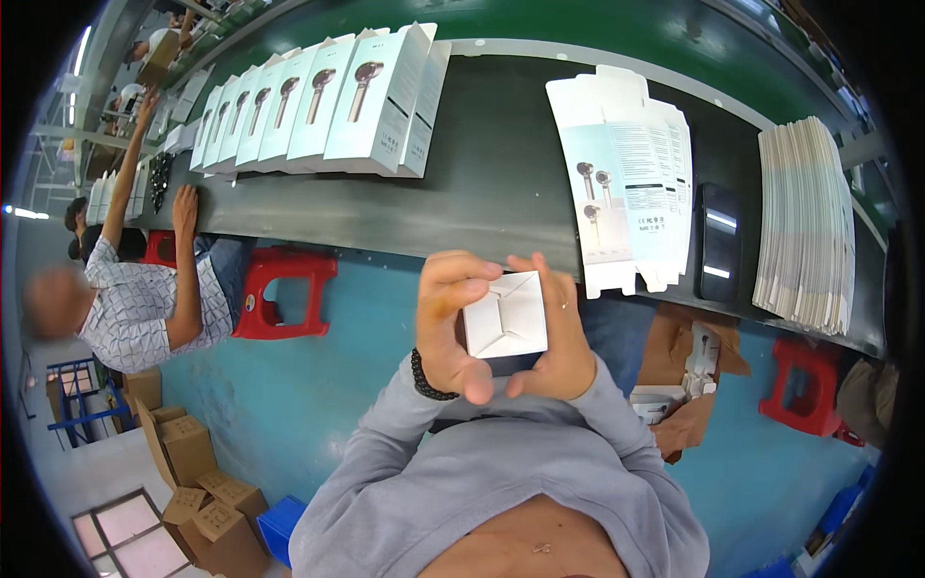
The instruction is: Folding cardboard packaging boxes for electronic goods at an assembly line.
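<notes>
Surface: dark tabletop [487,202] running across the view, a green panel [626,34] beyond it. On its left part, a row of printed upright boxes [299,106], pale blue and white, standing close side by side. Right of centre, a fanned pile of flat printed cartons [626,183] reaches to the near edge; just beside it lies a dark phone [718,241]. Farther right, a thick stack of flattened cartons [806,231].

Room: teal floor [260,414]. Red stool [289,262] at left, second red stool [827,390] at right. Brown carton [699,433] below the tabletop, right side, white boxes inside. More brown cartons [217,525] on the floor, lower left, near a blue bin [281,528]. A co-worker [145,299] in a patterned shirt at the left, one arm stretched forward.

Grip: white box [520,313] held in front of the torso, near the tabletop's near edge, its end with folded flaps facing the camera. Left grip [448,323]: partly curled, fingers on the box's left side and upper corner, thumb extended below; dark beaded bracelet [429,378] at the wrist. Right grip [568,337]: cupped along the right side, spread about the box's width from its counterpart. Box supported between both.
</notes>
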A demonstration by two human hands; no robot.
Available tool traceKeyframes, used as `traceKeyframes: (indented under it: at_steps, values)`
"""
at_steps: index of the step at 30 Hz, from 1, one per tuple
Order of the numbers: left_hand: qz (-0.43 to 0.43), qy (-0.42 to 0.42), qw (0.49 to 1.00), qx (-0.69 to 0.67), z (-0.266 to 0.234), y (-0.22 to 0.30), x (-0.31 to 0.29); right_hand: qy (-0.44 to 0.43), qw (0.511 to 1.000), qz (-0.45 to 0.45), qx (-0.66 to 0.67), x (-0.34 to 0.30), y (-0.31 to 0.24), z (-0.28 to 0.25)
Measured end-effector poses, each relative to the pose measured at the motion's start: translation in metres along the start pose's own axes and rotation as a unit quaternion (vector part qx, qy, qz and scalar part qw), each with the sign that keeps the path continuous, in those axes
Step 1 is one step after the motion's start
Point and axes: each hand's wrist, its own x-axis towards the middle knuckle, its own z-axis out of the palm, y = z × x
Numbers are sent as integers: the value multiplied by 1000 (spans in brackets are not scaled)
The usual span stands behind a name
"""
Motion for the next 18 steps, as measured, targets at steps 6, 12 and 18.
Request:
traceKeyframes:
  at_steps: [6,12,18]
  values:
    - [24,31,990,-138,14,6,-4,86,986,-89,-108,6,-29,15]
    - [-99,-159,982,-26,-20,13,2,-32,998,-32,-37,12,-16,-8]
    - [3,-116,990,-78,-17,14,-1,13,979,-200,-46,14,-33,19]
